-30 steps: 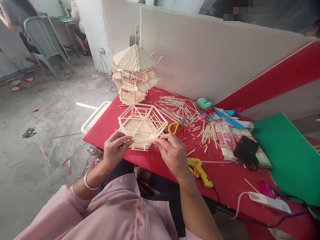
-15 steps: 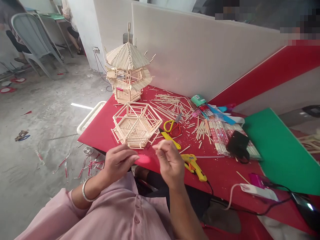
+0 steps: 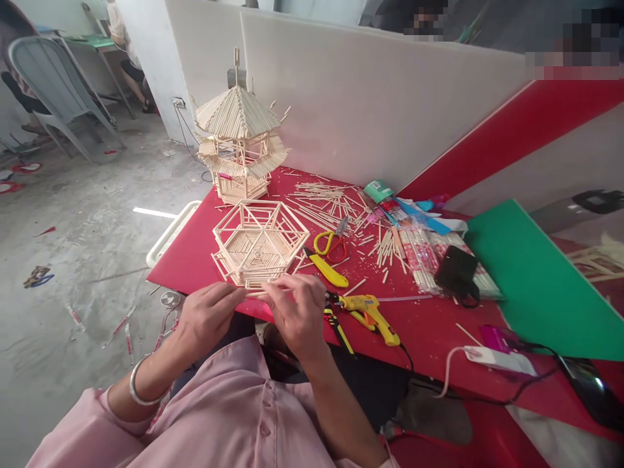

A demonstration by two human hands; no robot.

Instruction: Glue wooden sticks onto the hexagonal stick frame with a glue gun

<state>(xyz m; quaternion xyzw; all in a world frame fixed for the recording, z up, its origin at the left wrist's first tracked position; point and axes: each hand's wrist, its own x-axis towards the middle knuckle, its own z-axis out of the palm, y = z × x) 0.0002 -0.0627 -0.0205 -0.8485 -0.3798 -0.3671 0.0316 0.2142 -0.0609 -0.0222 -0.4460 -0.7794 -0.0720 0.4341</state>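
Both our hands are pinched narrow: left hand and right hand fingertips hold a thin stick between them, roughly level, by the near edge of the red table. Hexagonal frame sits on the table just beyond our fingers; can't tell if the stick touches it. Stick tower stands behind it. We've got bare table left, out to the slanted edge. Right is tight: yellow cutter and scissors beside the frame, glue gun near our right hand.
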